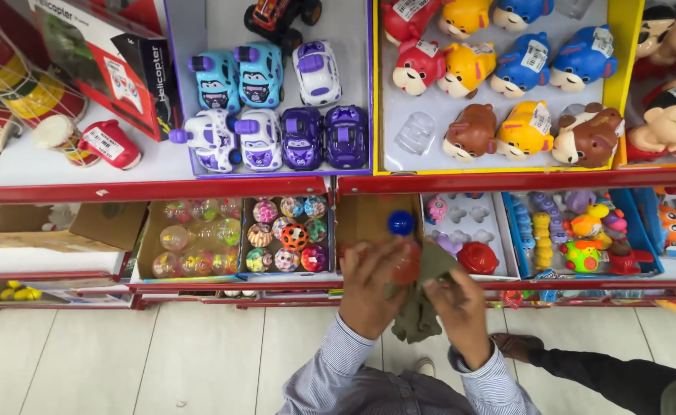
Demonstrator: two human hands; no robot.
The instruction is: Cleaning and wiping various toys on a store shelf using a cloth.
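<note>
Lower middle of the frame: left hand (370, 288) cups a red ball (407, 263) steady while right hand (458, 307) pinches an olive cloth (422, 307) against it (wiping, I'd guess), below 1 blue ball (401, 223).

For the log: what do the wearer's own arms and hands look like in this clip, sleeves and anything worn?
Both arms wear long sleeves of a light shirt with fine blue and white stripes, ending in buttoned cuffs at the wrists. The left hand and right hand are bare: no gloves, and no rings or watch that I can make out. The shirt front below looks the same striped fabric.
</note>
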